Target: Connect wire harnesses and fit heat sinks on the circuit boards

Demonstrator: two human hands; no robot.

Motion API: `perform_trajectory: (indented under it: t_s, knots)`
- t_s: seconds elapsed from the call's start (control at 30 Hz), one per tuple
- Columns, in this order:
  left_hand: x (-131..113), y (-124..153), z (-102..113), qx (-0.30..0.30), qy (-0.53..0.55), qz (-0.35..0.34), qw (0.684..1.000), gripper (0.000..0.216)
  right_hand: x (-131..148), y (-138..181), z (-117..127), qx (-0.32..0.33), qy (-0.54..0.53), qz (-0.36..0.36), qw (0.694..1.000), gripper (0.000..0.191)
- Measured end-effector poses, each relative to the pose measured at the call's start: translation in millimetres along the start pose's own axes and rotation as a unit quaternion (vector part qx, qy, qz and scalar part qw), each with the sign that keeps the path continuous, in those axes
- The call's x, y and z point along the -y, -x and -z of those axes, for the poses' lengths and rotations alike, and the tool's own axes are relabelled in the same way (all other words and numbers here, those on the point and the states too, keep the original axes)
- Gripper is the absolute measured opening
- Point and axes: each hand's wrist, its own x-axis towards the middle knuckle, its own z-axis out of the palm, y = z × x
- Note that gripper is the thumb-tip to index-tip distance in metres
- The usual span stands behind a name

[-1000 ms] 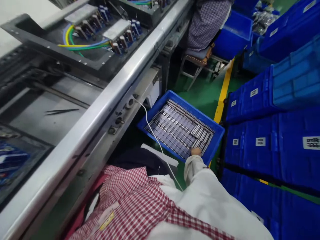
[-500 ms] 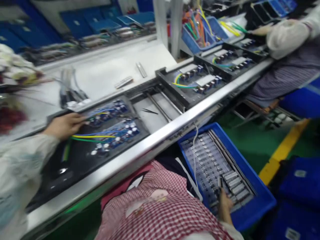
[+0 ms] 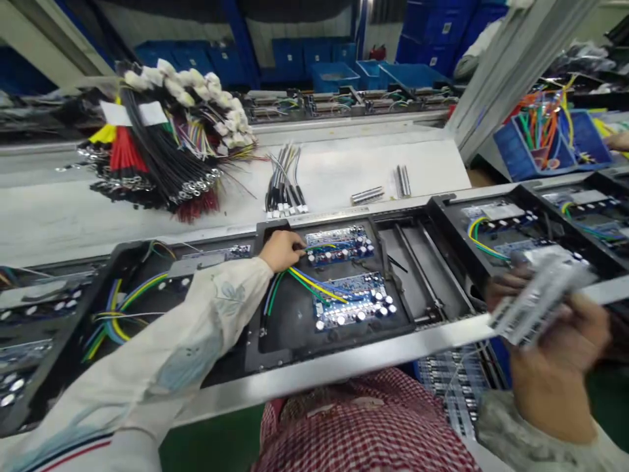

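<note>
My left hand (image 3: 282, 250) is closed at the left end of the upper blue circuit board (image 3: 339, 246), fingertips pinched on its thin wires. Below it, yellow, green and blue wires (image 3: 319, 288) run to the lower circuit board (image 3: 356, 301). Both boards lie in a black metal tray (image 3: 289, 341). At the right, my right hand (image 3: 574, 328) is raised above the rail, gripping several flat silver metal strips (image 3: 533, 301). Motion blurs the strips, so their exact kind is unclear.
Dark tweezers (image 3: 397, 263) lie right of the tray. Behind are a bundle of cables (image 3: 152, 151), short grey leads (image 3: 285, 180) and silver bars (image 3: 367, 195). Neighbouring trays flank mine along the metal rail (image 3: 344, 367). A blue bin (image 3: 506, 357) of metal parts sits below.
My right hand has risen from the blue bin to above the rail, now with silver strips in it. My left hand stays at the upper board's wires. The view has swung left.
</note>
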Motion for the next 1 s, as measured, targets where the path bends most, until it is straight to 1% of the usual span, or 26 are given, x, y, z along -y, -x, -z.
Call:
perform_trajectory:
  t_s: [0.03, 0.07, 0.1, 0.13, 0.2, 0.23, 0.27, 0.3, 0.33, 0.37, 0.4, 0.43, 0.47, 0.5, 0.53, 0.6, 0.67, 0.8, 1.0]
  knots:
    - [1, 0, -1, 0.001, 0.006, -0.007, 1.000, 0.023, 4, -17, -28, 0.041, -0.066, -0.068, 0.995, 0.029]
    - [3, 0, -1, 0.004, 0.012, -0.013, 1.000, 0.023, 9, -31, -55, 0.087, -0.106, -0.120, 0.983, 0.024]
    - [5, -1, -2, 0.009, 0.017, -0.019, 1.000, 0.022, 13, -42, -79, 0.113, -0.128, -0.141, 0.975, 0.022]
    - [6, -2, -2, 0.017, 0.022, -0.025, 0.999, 0.021, 16, -50, -101, 0.146, -0.130, -0.148, 0.970, 0.023]
    - [9, -6, -1, 0.036, 0.032, -0.034, 0.998, 0.019, 18, -62, -139, 0.227, -0.053, -0.126, 0.964, 0.026]
    - [10, -8, 0, 0.047, 0.038, -0.037, 0.997, 0.019, 16, -66, -155, 0.270, 0.008, -0.093, 0.958, 0.028]
    - [10, -9, 1, 0.057, 0.043, -0.040, 0.997, 0.018, 11, -70, -169, 0.310, 0.079, -0.044, 0.946, 0.031]
    - [10, -10, 3, 0.066, 0.048, -0.042, 0.996, 0.018, 5, -75, -182, 0.343, 0.154, 0.023, 0.926, 0.034]
    - [10, -11, 4, 0.072, 0.053, -0.043, 0.995, 0.018, -4, -79, -193, 0.370, 0.224, 0.106, 0.895, 0.036]
    - [10, -11, 6, 0.077, 0.058, -0.042, 0.994, 0.019, -13, -84, -202, 0.397, 0.283, 0.192, 0.852, 0.038]
    - [10, -10, 7, 0.079, 0.063, -0.037, 0.994, 0.020, -23, -89, -210, 0.424, 0.330, 0.269, 0.800, 0.038]
    - [10, -10, 7, 0.082, 0.068, -0.031, 0.994, 0.021, -32, -93, -216, 0.450, 0.364, 0.327, 0.747, 0.037]
    - [10, -9, 8, 0.086, 0.075, -0.026, 0.993, 0.022, -41, -96, -220, 0.472, 0.385, 0.368, 0.702, 0.036]
    - [11, -9, 8, 0.090, 0.083, -0.022, 0.992, 0.023, -49, -98, -223, 0.488, 0.395, 0.396, 0.670, 0.035]
    - [12, -9, 8, 0.096, 0.090, -0.019, 0.991, 0.023, -55, -99, -225, 0.498, 0.402, 0.411, 0.650, 0.035]
    - [14, -10, 8, 0.107, 0.102, -0.021, 0.989, 0.022, -64, -100, -226, 0.505, 0.416, 0.417, 0.631, 0.034]
    - [16, -12, 7, 0.112, 0.113, -0.024, 0.987, 0.022, -69, -100, -224, 0.510, 0.423, 0.409, 0.628, 0.034]
    - [16, -13, 7, 0.110, 0.129, -0.021, 0.985, 0.022, -74, -99, -222, 0.515, 0.427, 0.392, 0.632, 0.037]
    - [13, -9, 12, 0.099, 0.138, -0.017, 0.985, 0.024, -74, -97, -218, 0.504, 0.444, 0.374, 0.640, 0.041]
